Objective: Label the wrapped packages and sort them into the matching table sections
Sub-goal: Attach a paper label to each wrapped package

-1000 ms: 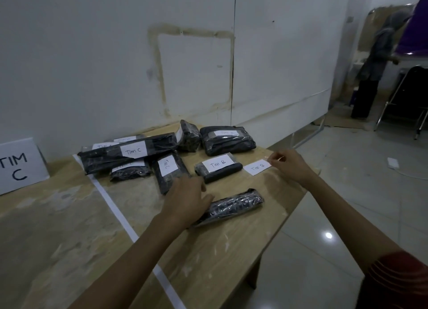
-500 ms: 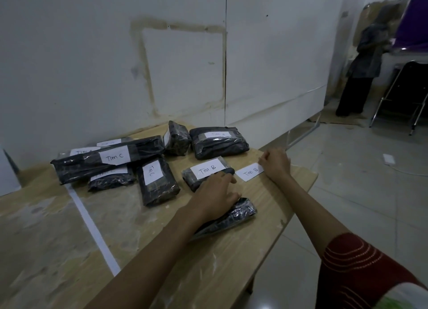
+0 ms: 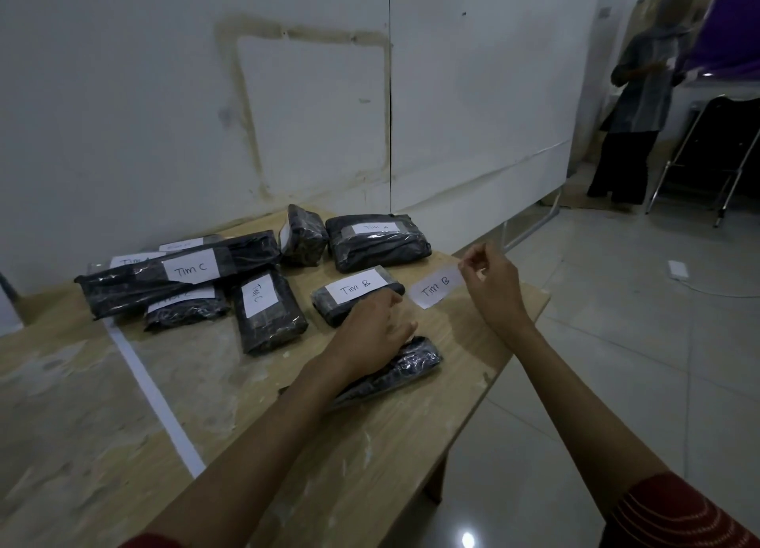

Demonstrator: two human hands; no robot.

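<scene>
Right grip (image 3: 495, 288): pinching loose label (image 3: 436, 288) at its far corner
Left grip (image 3: 374, 333): curled over unlabelled package (image 3: 415, 362) on tabletop (image 3: 370, 444)
Package from label: nearer, leftward; long axis near-left to far-right

Glossy black plastic-wrapped packages (image 3: 271, 333) everywhere, each carrying a white paper patch lettered in dark pen. The loose white paper label (image 3: 436, 288) shows the same dark ink, "Tim B". The pale tan wood-grain bench (image 3: 370, 465) is blotched with whitish patches and crossed by a white tape stripe (image 3: 147, 387). The dark red fabric sleeve (image 3: 678, 514) has thin rows of pale dots. On the off-white wall, a brownish square stain outline (image 3: 312, 35). A purple cloth (image 3: 736, 25) sits top right.
</scene>
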